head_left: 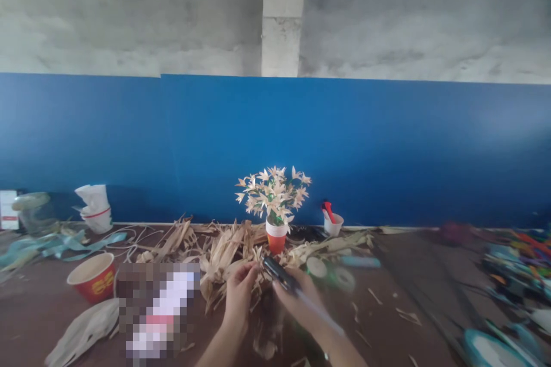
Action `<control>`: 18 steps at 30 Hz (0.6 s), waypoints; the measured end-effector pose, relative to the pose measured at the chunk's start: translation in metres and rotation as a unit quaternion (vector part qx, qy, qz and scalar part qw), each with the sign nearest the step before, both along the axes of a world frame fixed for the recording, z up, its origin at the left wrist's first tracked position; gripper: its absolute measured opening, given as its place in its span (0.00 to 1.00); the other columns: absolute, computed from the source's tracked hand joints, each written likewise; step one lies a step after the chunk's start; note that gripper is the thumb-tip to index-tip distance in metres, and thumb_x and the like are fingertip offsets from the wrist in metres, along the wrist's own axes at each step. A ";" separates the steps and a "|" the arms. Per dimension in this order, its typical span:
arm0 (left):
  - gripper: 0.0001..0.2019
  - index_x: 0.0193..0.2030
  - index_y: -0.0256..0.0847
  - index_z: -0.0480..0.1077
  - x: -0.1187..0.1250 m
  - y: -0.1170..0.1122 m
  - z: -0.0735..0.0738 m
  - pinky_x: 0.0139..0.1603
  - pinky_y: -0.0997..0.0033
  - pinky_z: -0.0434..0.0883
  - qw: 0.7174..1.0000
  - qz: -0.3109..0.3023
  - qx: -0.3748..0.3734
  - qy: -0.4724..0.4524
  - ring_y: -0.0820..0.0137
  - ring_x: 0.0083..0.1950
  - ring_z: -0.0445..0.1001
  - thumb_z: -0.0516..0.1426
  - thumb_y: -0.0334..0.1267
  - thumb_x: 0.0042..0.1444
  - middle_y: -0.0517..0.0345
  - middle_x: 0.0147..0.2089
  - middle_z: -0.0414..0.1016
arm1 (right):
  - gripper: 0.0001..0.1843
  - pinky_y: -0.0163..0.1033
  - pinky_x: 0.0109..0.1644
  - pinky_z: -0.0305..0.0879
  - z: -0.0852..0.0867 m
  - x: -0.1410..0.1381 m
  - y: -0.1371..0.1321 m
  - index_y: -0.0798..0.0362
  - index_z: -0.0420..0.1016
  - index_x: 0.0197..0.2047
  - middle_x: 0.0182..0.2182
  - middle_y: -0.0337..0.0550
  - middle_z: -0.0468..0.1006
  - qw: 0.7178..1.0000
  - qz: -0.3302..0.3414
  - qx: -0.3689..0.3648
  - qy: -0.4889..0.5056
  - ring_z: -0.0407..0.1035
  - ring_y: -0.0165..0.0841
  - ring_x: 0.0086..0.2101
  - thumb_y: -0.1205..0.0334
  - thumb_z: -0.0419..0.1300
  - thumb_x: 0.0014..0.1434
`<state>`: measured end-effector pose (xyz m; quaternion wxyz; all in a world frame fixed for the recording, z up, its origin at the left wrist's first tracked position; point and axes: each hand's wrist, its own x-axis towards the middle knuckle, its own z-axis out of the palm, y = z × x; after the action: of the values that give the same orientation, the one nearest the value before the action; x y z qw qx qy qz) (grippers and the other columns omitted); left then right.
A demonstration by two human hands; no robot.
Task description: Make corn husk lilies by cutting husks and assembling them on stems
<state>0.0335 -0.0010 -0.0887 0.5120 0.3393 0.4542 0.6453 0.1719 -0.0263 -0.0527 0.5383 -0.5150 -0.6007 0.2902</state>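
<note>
My left hand [240,289] is closed in a pinch on a small pale husk flower [257,254], whose petals stick up past the fingertips. Wrapped in my right hand [303,298] is a black glue gun [279,271], its tip pointing at the flower and a translucent glue stick [321,312] trailing from its back end. Just beyond both hands, a red and white paper cup [276,241] stands upright with a bunch of cream husk flowers [275,192] on green stems. Dried corn husks [230,252] lie heaped beside and behind my left hand.
A red paper bowl [92,278] and a loose husk [84,332] lie at left, near a pixelated patch. White cups [95,215] stand farther back. A small white cup [333,223] holds a red-handled tool. Tape rolls [317,267] sit right of my hands; colourful clutter [516,269] fills the far right.
</note>
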 end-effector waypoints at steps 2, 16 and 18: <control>0.21 0.29 0.35 0.77 -0.001 0.000 0.001 0.28 0.75 0.66 0.999 0.007 0.021 0.025 0.70 0.28 0.71 0.67 0.52 0.34 0.56 0.26 0.76 | 0.06 0.35 0.32 0.66 -0.004 0.002 0.001 0.53 0.77 0.24 0.22 0.39 0.78 0.999 0.037 0.001 -0.030 0.70 0.34 0.26 0.60 0.61 0.44; 0.20 0.28 0.36 0.77 -0.001 0.000 0.001 0.33 0.72 0.66 0.997 0.019 0.039 0.064 0.68 0.30 0.71 0.66 0.53 0.37 0.57 0.25 0.76 | 0.06 0.35 0.32 0.64 -0.012 0.003 0.003 0.52 0.78 0.26 0.23 0.40 0.78 0.997 0.034 -0.018 -0.062 0.70 0.36 0.27 0.61 0.61 0.46; 0.20 0.29 0.36 0.77 -0.001 -0.001 0.000 0.35 0.72 0.67 0.997 0.017 0.041 0.059 0.68 0.31 0.72 0.66 0.53 0.37 0.56 0.27 0.77 | 0.06 0.35 0.32 0.64 -0.012 0.003 0.003 0.52 0.78 0.27 0.23 0.39 0.78 0.997 0.040 -0.009 -0.067 0.70 0.36 0.26 0.61 0.60 0.47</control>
<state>0.0330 -0.0015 -0.0883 0.4590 0.3899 0.4623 0.6508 0.1753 -0.0234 -0.0644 0.4801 -0.5139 -0.6529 0.2813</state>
